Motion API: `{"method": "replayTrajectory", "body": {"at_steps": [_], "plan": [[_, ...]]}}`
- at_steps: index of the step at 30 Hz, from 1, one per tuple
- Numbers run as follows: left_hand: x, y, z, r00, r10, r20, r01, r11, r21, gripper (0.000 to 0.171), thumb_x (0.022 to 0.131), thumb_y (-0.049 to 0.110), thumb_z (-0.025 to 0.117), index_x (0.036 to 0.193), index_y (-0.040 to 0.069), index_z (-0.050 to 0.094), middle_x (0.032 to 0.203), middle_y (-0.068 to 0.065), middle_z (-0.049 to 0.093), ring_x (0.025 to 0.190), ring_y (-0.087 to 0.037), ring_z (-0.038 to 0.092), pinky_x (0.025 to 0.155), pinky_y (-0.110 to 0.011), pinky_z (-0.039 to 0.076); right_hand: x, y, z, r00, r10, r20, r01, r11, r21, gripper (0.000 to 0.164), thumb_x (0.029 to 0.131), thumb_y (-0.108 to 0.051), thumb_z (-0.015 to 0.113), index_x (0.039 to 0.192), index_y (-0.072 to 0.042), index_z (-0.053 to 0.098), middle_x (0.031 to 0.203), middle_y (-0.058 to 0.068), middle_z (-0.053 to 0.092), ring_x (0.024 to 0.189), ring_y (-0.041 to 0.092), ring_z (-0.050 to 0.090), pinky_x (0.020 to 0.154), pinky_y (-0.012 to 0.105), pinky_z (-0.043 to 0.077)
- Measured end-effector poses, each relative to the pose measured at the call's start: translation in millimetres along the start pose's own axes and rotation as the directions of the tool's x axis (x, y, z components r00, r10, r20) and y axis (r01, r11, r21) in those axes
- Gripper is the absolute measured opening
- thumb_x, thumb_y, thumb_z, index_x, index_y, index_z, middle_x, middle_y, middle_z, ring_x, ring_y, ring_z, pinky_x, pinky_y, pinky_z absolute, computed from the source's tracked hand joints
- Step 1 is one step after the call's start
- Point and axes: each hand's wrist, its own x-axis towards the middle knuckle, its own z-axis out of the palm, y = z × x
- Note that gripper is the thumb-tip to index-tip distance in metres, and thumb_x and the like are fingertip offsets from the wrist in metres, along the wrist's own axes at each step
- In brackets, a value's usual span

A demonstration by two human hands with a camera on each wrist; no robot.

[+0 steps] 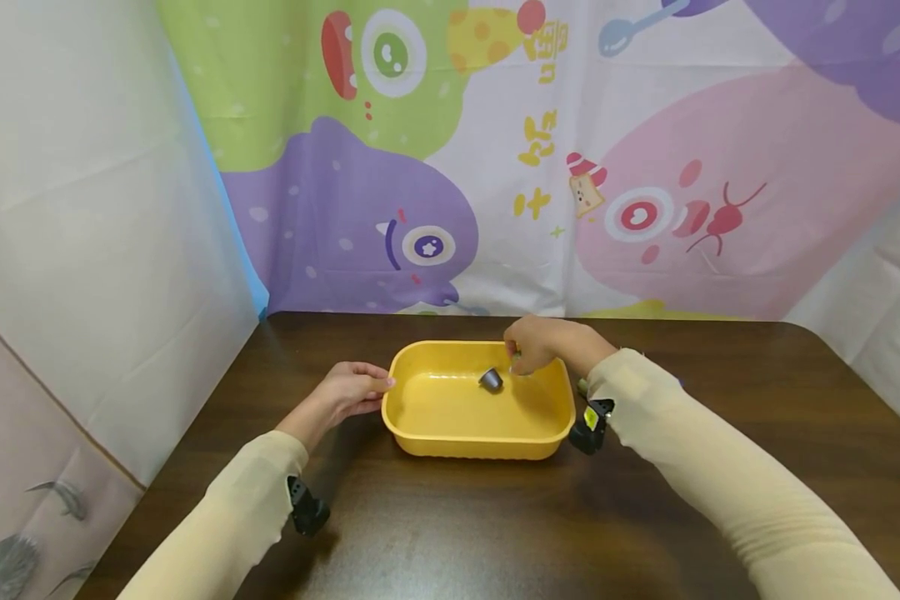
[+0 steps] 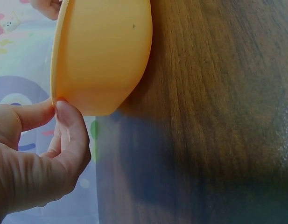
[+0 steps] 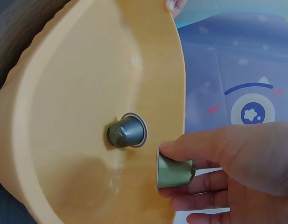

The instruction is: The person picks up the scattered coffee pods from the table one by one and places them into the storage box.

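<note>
A yellow plastic tub stands on the dark wooden table. Its left end is pinched at the rim between the thumb and fingers of my left hand, seen close up in the left wrist view. Inside the tub lies a dark grey coffee capsule, tipped on its side. My right hand is over the tub's back right part. Between its thumb and fingers it holds a green coffee capsule, which the fingers mostly cover in the head view.
Right of the tub, a small green thing peeks out by the right sleeve, mostly hidden. The brown table reaches back to a cartoon-printed curtain. White cloth hangs on the left side.
</note>
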Motion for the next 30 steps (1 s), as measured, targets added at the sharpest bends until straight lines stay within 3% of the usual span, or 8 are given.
{"method": "replayTrajectory", "body": {"at_steps": [13, 19, 25, 30], "plan": [[-0.6, 1.8, 0.7, 1.000, 0.005, 0.016, -0.005, 1.000, -0.008, 0.035, 0.092, 0.014, 0.064, 0.121, -0.002, 0.056, 0.098, -0.005, 0.057, 0.078, -0.011, 0.057, 0.075, -0.023, 0.058, -7, 7, 8, 0.997, -0.026, -0.067, 0.027, 1.000, 0.013, 0.020, 0.086, -0.025, 0.068, 0.097, -0.009, 0.062, 0.092, 0.005, 0.063, 0.078, 0.017, 0.052, 0.069, 0.026, 0.045], [-0.5, 1.6, 0.1, 1.000, 0.008, 0.015, -0.008, 1.000, -0.008, 0.035, 0.092, 0.015, 0.064, 0.122, -0.003, 0.055, 0.097, -0.005, 0.057, 0.078, -0.010, 0.057, 0.073, -0.022, 0.058, -16, 11, 16, 0.987, -0.057, -0.149, 0.069, 0.995, 0.071, 0.018, 0.087, -0.023, 0.068, 0.096, -0.009, 0.062, 0.089, 0.007, 0.064, 0.075, 0.017, 0.054, 0.068, 0.028, 0.046], [-0.1, 0.7, 0.6, 1.000, 0.000, 0.009, 0.000, 1.000, -0.014, 0.034, 0.092, 0.015, 0.064, 0.121, -0.002, 0.056, 0.097, -0.005, 0.057, 0.078, -0.010, 0.057, 0.072, -0.021, 0.057, -27, 14, 26, 0.959, -0.092, -0.267, 0.115, 0.991, 0.073, 0.020, 0.087, -0.023, 0.069, 0.100, -0.009, 0.063, 0.088, 0.010, 0.062, 0.075, 0.017, 0.051, 0.068, 0.029, 0.046], [0.0, -0.1, 0.9, 1.000, -0.002, 0.003, 0.002, 1.000, -0.021, 0.034, 0.092, 0.014, 0.064, 0.121, -0.002, 0.056, 0.096, -0.004, 0.057, 0.077, -0.010, 0.057, 0.070, -0.021, 0.057, -35, 17, 36, 0.907, -0.118, -0.404, 0.154, 0.986, 0.059, 0.020, 0.085, -0.022, 0.071, 0.099, -0.009, 0.064, 0.088, 0.007, 0.062, 0.076, 0.016, 0.052, 0.071, 0.032, 0.048]]}}
